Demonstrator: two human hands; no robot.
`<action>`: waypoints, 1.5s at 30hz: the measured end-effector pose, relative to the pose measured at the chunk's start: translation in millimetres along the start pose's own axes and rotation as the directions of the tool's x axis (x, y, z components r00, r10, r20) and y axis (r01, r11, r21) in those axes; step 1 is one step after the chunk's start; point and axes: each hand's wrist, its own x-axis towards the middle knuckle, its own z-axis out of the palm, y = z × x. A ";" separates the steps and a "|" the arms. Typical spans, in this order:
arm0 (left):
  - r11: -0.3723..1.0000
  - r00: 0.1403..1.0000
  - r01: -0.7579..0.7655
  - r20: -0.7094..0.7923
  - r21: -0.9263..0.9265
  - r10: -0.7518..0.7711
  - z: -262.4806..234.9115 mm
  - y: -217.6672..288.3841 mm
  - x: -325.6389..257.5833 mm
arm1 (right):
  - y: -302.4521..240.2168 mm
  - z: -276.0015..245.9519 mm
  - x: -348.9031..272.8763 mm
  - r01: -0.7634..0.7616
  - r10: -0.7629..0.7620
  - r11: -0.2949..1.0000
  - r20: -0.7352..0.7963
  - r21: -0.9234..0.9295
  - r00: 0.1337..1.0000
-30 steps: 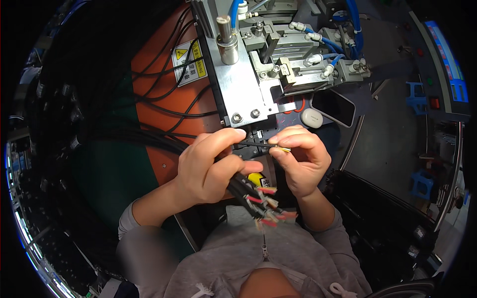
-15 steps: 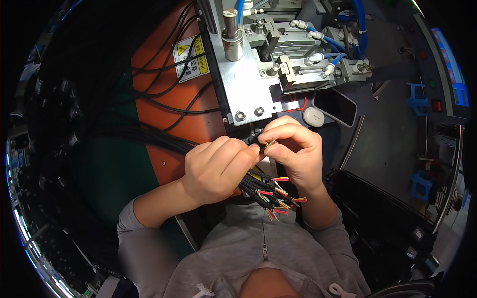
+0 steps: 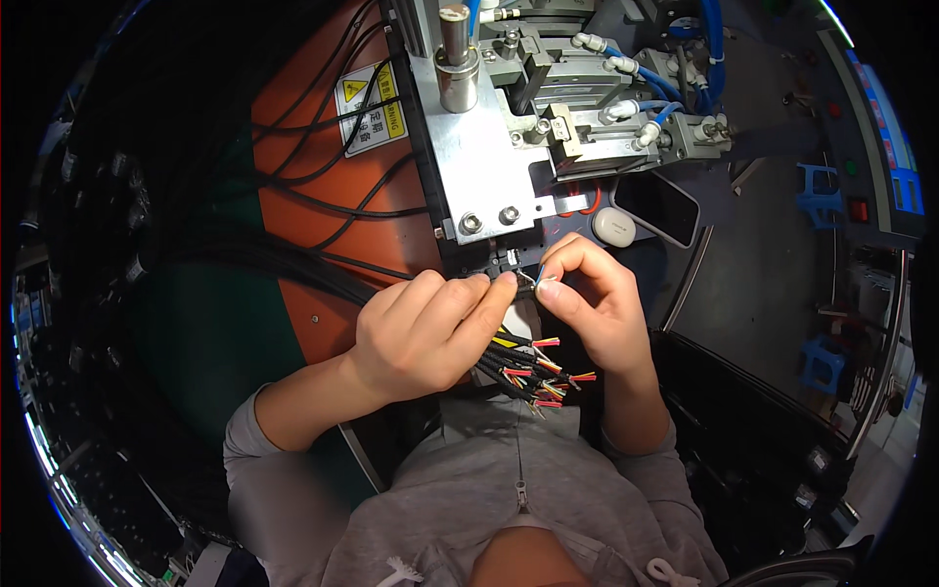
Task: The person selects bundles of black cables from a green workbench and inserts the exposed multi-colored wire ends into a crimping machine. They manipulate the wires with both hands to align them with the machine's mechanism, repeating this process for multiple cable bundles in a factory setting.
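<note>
My left hand (image 3: 416,328) is closed, its thumb and index tips at a black cable end beside a small dark fixture (image 3: 504,262) under the machine's front edge. Thin light-coloured wires (image 3: 528,281) fan out from that cable end. Close by on the right, the thumb and index finger of my right hand (image 3: 599,298) pinch the wires' tips. The cable itself is mostly hidden by my left fingers. Below both hands lies a bundle of black braided cables (image 3: 499,367), with red, yellow and white wires (image 3: 546,386) bare at their ends.
A metal machine plate (image 3: 479,171) with bolts stands just ahead of my hands. Behind it are pneumatic cylinders (image 3: 587,88) with blue hoses. A phone (image 3: 660,207) and a white round case (image 3: 614,227) lie to the right. Black cables (image 3: 323,210) cross the orange surface (image 3: 303,235).
My right hand has shifted slightly right and down, and its pinched wires now show spread between the hands. My left fingers have moved a little, uncovering the small fixture.
</note>
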 end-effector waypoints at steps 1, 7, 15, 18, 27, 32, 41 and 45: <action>1.000 1.000 -0.008 0.003 0.009 0.008 0.9 0.5 -0.8 | 0.6 -3.2 0.1 -0.029 0.027 0.998 0.033 0.053 0.999; 1.000 0.993 0.011 0.117 0.020 -0.014 9.0 4.2 -4.8 | 9.7 -2.0 10.1 0.211 -0.260 0.879 -0.060 -0.427 0.964; 0.979 0.965 0.089 0.229 0.182 -0.130 8.8 14.9 1.0 | 15.9 8.3 13.4 0.284 -0.396 0.698 -0.023 -0.657 0.918; 0.976 0.960 0.082 0.245 0.202 -0.132 9.1 15.0 0.9 | 22.5 12.0 17.5 0.361 -0.521 0.668 -0.063 -0.651 0.851; 0.986 0.969 0.112 0.205 0.120 -0.135 10.0 7.1 4.0 | 37.6 13.3 15.5 -0.100 0.088 0.994 -0.233 -0.041 0.969; 0.986 0.972 0.134 0.179 0.098 -0.149 9.6 4.2 5.0 | 43.2 16.2 14.5 -0.045 -0.012 0.981 -0.285 -0.191 0.958; 0.935 0.913 0.136 0.324 0.328 -0.247 -2.9 16.7 1.1 | 29.8 -1.2 15.2 0.464 -0.483 0.849 -0.015 -0.253 0.875; 0.986 0.944 0.104 0.300 0.133 -0.140 -4.0 5.5 1.8 | 23.2 -5.8 12.4 0.610 -0.583 0.776 0.188 -0.159 0.791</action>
